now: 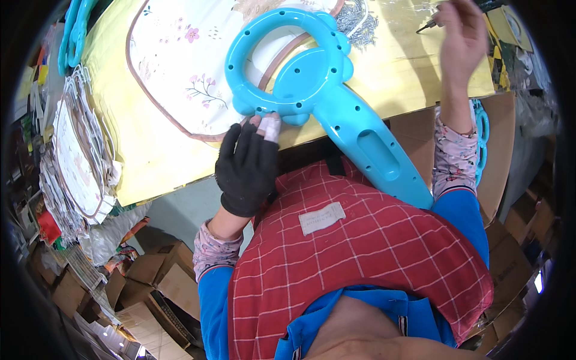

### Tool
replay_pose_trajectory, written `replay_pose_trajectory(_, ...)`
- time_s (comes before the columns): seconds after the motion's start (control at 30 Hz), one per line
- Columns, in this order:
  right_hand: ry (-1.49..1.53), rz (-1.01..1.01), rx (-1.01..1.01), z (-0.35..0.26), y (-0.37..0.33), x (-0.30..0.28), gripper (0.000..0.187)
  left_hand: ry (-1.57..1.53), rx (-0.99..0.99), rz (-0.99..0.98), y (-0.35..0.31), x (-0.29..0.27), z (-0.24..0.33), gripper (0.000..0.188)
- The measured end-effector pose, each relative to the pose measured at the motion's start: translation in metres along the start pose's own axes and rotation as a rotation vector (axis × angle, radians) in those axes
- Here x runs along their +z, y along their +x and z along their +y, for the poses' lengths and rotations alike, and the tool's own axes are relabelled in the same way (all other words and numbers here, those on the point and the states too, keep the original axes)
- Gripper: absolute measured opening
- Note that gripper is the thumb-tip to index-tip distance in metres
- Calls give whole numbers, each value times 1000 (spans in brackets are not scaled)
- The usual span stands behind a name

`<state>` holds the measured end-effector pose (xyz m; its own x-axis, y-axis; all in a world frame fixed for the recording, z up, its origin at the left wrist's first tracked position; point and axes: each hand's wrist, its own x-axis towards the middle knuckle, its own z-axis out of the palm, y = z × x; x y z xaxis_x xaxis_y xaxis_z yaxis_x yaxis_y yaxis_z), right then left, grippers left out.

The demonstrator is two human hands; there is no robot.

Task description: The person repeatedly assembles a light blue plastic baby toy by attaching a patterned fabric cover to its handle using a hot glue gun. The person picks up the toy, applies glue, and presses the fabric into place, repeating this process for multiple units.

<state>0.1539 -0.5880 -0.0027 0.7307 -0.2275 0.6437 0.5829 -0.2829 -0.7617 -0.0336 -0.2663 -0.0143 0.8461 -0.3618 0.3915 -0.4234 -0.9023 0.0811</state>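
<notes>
A glossy blue plastic piece [366, 137], with a ring-shaped head, a long handle and several screw holes, lies across the table's near edge. Its handle end reaches my apron. My left hand [247, 165], in a black glove with bare and white-taped fingertips, has its fingers stretched against the ring's lower rim; its thumb is hidden. At the upper right, my right hand [465, 36] is bare, its fingers curled around a dark screwdriver [427, 26] whose tip points left. Small metal screws [362, 27] are heaped beyond the ring.
Under the ring lies a white floral panel [171, 66] with brown edging, on a yellow table [147, 171]. A stack of similar panels [81, 159] stands at the left. More blue parts [75, 33] show at the far left. Cardboard boxes [159, 270] sit below on both sides.
</notes>
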Motion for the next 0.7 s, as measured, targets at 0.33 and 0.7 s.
replay_pose_trajectory(0.33,-183,22,495,72,78,-85,82,-419,128,1,27,20,18,61)
replay_pose_trajectory(0.7,306,-186,366,-2,13,-52,71,-514,507,37,79,60,50,38)
